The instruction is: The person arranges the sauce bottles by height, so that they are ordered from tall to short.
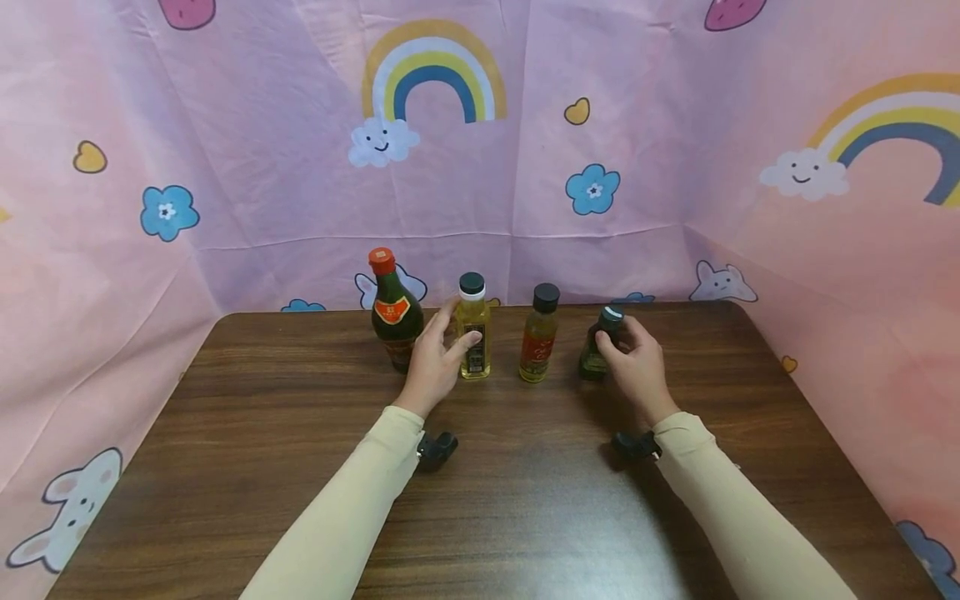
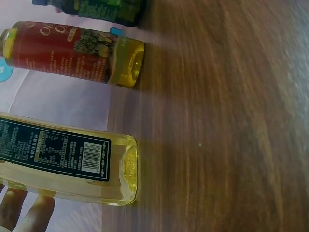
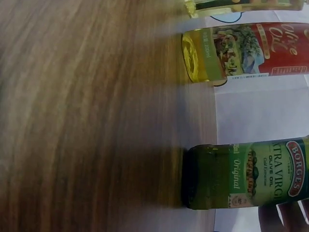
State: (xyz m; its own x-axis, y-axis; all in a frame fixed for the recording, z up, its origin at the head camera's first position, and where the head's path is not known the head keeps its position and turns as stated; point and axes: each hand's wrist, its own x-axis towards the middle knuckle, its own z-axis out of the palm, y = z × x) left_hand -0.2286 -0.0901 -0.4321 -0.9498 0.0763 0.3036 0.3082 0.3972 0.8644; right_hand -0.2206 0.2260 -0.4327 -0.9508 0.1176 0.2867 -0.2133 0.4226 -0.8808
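Observation:
My left hand [image 1: 435,358] grips a clear bottle of yellow oil [image 1: 482,317] with a dark cap, the thumb across its dark label and the fingers at its left side. In the left wrist view this oil bottle [image 2: 72,159] shows a barcode, and fingertips [image 2: 36,210] meet its edge. My right hand [image 1: 637,367] holds a small dark green olive oil bottle [image 1: 592,358] between thumb and fingers. Its green label reads Borges extra virgin in the right wrist view, where the olive oil bottle [image 3: 246,176] stands on the table. Both bottles are upright.
Between the hands stands a red-labelled olive oil bottle [image 1: 537,348] with a black cap. Left of the left hand is a dark, red-capped bottle [image 1: 390,304], partly hidden by it. The brown wooden table [image 1: 517,500] ends at a pink patterned cloth [image 1: 300,208] behind.

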